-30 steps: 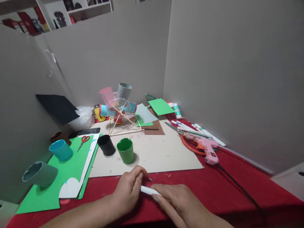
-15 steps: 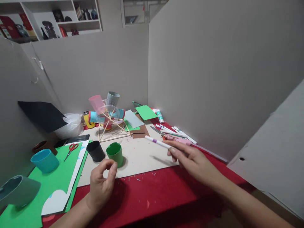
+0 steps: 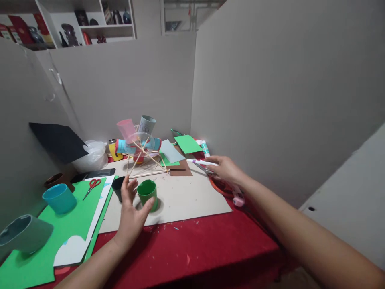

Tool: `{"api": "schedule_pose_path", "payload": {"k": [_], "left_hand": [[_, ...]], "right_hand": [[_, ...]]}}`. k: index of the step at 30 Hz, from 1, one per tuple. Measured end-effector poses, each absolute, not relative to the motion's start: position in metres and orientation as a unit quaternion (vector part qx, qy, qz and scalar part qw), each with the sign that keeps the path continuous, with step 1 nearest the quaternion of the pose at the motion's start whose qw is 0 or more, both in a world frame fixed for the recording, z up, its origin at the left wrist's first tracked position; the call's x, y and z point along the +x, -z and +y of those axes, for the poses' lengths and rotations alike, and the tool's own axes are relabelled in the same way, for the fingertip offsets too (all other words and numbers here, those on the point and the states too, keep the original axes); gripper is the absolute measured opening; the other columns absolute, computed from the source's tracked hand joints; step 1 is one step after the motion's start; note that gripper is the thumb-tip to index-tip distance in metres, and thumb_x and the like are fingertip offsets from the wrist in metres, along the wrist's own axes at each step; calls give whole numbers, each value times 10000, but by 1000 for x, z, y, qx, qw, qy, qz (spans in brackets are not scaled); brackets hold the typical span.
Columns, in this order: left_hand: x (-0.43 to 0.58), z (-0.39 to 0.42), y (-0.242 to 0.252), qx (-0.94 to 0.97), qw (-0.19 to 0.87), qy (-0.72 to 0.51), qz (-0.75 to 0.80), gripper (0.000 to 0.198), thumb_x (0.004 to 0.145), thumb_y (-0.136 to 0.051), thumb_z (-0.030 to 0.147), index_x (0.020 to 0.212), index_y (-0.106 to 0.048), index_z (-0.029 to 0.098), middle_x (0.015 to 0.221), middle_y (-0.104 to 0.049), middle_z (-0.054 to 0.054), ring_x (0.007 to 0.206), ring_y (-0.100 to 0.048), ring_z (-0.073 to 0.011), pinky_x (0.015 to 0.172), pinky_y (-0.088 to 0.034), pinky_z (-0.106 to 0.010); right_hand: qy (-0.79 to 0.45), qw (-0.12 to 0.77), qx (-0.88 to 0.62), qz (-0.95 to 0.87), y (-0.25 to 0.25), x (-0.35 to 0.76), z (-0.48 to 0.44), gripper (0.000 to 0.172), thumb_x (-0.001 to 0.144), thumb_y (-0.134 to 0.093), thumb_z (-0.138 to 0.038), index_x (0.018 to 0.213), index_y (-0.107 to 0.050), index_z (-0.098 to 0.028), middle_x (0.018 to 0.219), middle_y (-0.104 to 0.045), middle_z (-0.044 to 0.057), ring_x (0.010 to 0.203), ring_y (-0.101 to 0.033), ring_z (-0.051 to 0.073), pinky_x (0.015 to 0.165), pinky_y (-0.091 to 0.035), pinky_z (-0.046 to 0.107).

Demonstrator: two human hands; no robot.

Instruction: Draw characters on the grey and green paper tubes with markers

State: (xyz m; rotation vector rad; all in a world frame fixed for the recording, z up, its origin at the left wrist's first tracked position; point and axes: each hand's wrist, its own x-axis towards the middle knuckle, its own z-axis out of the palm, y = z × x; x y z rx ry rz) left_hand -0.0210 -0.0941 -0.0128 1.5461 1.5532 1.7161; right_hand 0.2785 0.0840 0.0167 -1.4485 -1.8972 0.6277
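My right hand (image 3: 225, 168) is closed on a white marker (image 3: 201, 162) with a purple band, held out over the right side of the board among the tools there. My left hand (image 3: 134, 204) has its thumb and fingers spread around the near side of a green paper cup (image 3: 147, 193); whether it touches the cup I cannot tell. Just behind those fingers stands a black paper cup (image 3: 118, 188), partly hidden. Further back, a wheel frame of wooden sticks (image 3: 143, 150) carries a pink cup (image 3: 126, 130), a grey cup (image 3: 147, 125) and blue-and-red cups.
Green foam sheets (image 3: 78, 208) lie at left with red scissors (image 3: 92, 187), a turquoise cup (image 3: 60, 198) and a grey-blue cup (image 3: 28, 233). Coloured sheets (image 3: 189, 143) and a glue stick (image 3: 205, 148) sit at the back right. Grey partitions (image 3: 270, 100) enclose the table.
My right hand has moved away and slightly up with the marker, over the tools at right. My left hand has opened from a curled shape and reached toward the green cup.
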Motion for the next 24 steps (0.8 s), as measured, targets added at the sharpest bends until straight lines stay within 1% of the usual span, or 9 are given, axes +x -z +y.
{"api": "schedule_pose_path", "payload": {"k": [3, 5, 7, 12, 15, 17, 19, 21, 24], "left_hand": [[-19, -92, 17, 542, 219, -585, 562, 1021, 777, -780, 373, 1561, -126, 345, 1502, -425, -136, 1438, -417, -286, 1200, -294, -513], [-18, -91, 18, 538, 232, -575, 571, 1051, 765, -780, 359, 1568, -104, 327, 1498, -429, -144, 1410, -451, -282, 1192, -301, -503], [-17, -89, 19, 537, 236, -562, 583, 1063, 763, -774, 352, 1575, -90, 294, 1475, -455, -156, 1363, -494, -280, 1177, -317, -496], [-16, -86, 15, 534, 262, -528, 606, 1090, 728, -775, 328, 1575, -97, 227, 1397, -544, -169, 1293, -547, -306, 1139, -344, -504], [-18, -85, 14, 537, 274, -518, 607, 1059, 728, -762, 321, 1573, -132, 222, 1424, -529, -167, 1295, -544, -305, 1134, -348, -486], [-19, -85, 15, 538, 275, -516, 607, 1037, 729, -756, 320, 1571, -158, 221, 1446, -507, -168, 1293, -540, -303, 1135, -346, -484], [-20, -84, 16, 536, 273, -516, 609, 1015, 733, -752, 324, 1567, -183, 221, 1435, -513, -166, 1269, -548, -297, 1128, -353, -489], [-21, -84, 17, 532, 275, -517, 611, 989, 744, -743, 333, 1562, -199, 221, 1386, -549, -159, 1228, -570, -290, 1108, -373, -493], [-22, -83, 17, 528, 283, -517, 611, 961, 753, -734, 345, 1555, -217, 226, 1322, -589, -149, 1178, -596, -292, 1081, -398, -506]], "right_hand": [[-242, 325, -510, -758, -18, 267, 81, 182, 876, -603, -256, 993, -720, -180, 1017, -754, 88, 918, -694, 219, 816, -525, 328], [-253, 308, -482, -780, -19, 260, 77, 199, 857, -584, -265, 977, -727, -194, 1016, -757, 82, 955, -691, 236, 847, -513, 335], [-269, 281, -457, -800, -21, 254, 72, 217, 847, -583, -296, 979, -731, -207, 1005, -758, 69, 938, -690, 230, 835, -509, 329], [-281, 200, -440, -829, -21, 241, 68, 239, 807, -576, -301, 940, -750, -204, 873, -750, 46, 814, -672, 216, 702, -477, 303], [-258, 167, -449, -839, -20, 237, 68, 215, 772, -590, -275, 891, -753, -203, 821, -736, 33, 768, -648, 206, 650, -429, 287], [-230, 153, -462, -843, -18, 235, 67, 164, 744, -617, -267, 826, -744, -202, 779, -717, 29, 734, -622, 203, 626, -391, 286], [-203, 141, -477, -844, -15, 235, 68, 113, 727, -646, -256, 775, -735, -205, 743, -699, 27, 708, -602, 201, 619, -368, 290], [-181, 132, -495, -840, -14, 238, 70, 84, 732, -669, -243, 771, -736, -210, 738, -697, 25, 704, -606, 199, 626, -373, 293], [-150, 134, -541, -816, -17, 251, 81, 114, 813, -673, -267, 880, -745, -210, 820, -718, 30, 759, -640, 193, 672, -429, 295]]}}
